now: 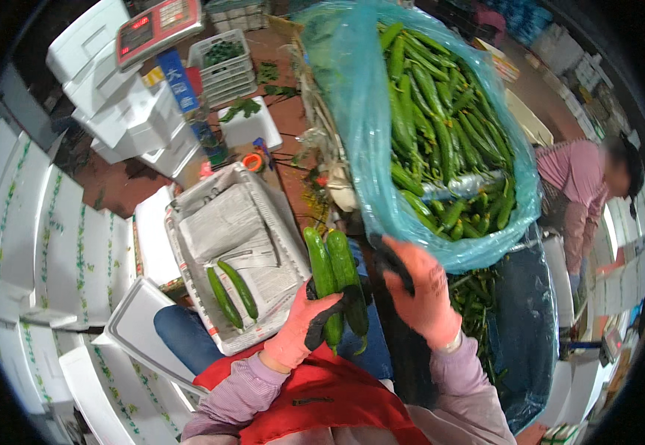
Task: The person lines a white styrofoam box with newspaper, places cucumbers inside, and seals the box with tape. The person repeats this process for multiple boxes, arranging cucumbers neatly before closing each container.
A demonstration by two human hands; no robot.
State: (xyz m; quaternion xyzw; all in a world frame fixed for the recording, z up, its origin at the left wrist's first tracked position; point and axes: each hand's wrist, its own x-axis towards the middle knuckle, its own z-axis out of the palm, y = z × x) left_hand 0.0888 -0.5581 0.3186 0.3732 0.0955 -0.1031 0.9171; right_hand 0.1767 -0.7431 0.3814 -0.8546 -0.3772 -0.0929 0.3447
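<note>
In my left hand (300, 322), which wears an orange glove with black coating, two green cucumbers (324, 267) are gripped side by side, upright over my lap. My right hand (420, 293), gloved the same way, is raised beside them at the near edge of a blue plastic bag (363, 141). Its fingers are apart and nothing shows in them. Many cucumbers (441, 104) lie heaped in the open bag. To the left sits a white plastic basket (282, 226) lined with newspaper (222, 222), with two cucumbers (224, 298) lying parallel on the paper.
White foam boxes (63, 230) are stacked along the left. A red-topped scale (159, 30) and stacked white crates (222, 67) stand at the back left. More cucumbers (475, 300) lie in a dark lined container (526, 326) at right. Another person (575, 178) bends beyond it.
</note>
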